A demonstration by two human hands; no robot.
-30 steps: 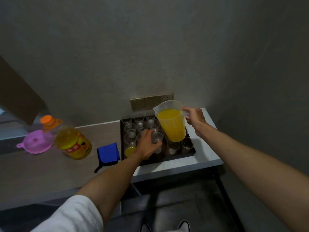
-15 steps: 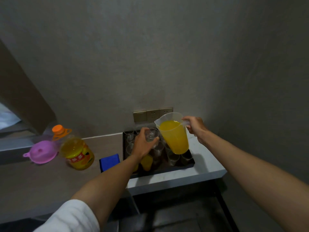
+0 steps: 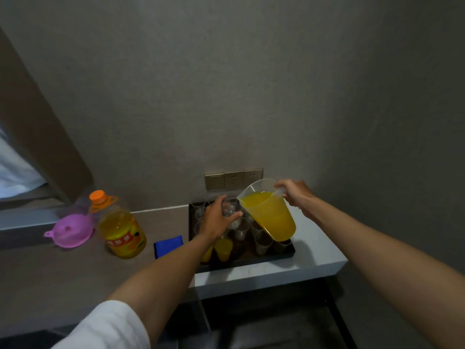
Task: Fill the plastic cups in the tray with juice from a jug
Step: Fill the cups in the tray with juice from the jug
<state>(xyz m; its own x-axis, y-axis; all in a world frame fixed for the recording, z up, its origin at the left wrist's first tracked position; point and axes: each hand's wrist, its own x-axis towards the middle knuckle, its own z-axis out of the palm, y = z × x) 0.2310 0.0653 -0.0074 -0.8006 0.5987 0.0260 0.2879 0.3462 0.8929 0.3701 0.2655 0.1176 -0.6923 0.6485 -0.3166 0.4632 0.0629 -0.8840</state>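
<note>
A dark tray on the white counter holds several clear plastic cups. One cup near its front left is full of yellow juice; another juice cup sits partly hidden behind my left forearm. My left hand holds an empty clear cup lifted above the tray. My right hand grips the handle of a clear jug of yellow juice, tilted with its spout toward the lifted cup. No juice stream is visible.
A large juice bottle with an orange cap stands left of the tray. A purple funnel lies further left, a blue cloth beside the tray. Wall sockets sit behind. The counter ends just right of the tray.
My left hand lifted an empty cup out of the tray and brought it up to the jug's spout. The jug tilted further toward it. The view tipped upward.
</note>
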